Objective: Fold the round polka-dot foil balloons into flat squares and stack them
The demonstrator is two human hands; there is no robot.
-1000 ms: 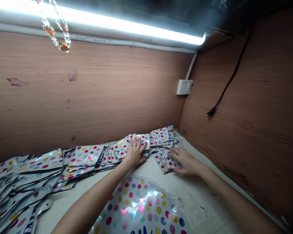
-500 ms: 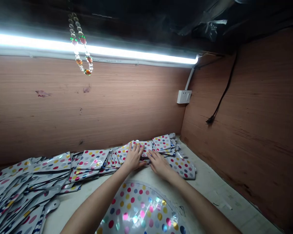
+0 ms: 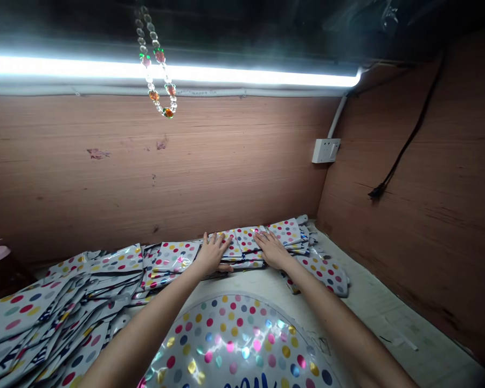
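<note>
My left hand (image 3: pixel 213 255) lies with fingers spread on a row of folded polka-dot foil balloons (image 3: pixel 248 238) along the back wall. Flat on the same row, farther right, rests my right hand (image 3: pixel 271 249), its fingers stretched out. Neither hand grips anything. Between and below my forearms is a large round polka-dot foil balloon (image 3: pixel 230 334), flat and shiny, with blue lettering partly cut off at the bottom edge. Another folded foil balloon (image 3: pixel 323 274) lies just right of my right wrist.
Many flat foil balloons (image 3: pixel 28 318) overlap in a heap at the left. A pink-lidded dark container (image 3: pixel 4 269) stands at the left edge. A beaded string (image 3: pixel 157 64) hangs before the tube light (image 3: pixel 246 75). A socket (image 3: pixel 326 150) and black cable (image 3: pixel 404 145) are on the right.
The camera view has turned left. My right hand has shifted up and onto the folded row, farther from my left hand, which stays flat on the foil.
</note>
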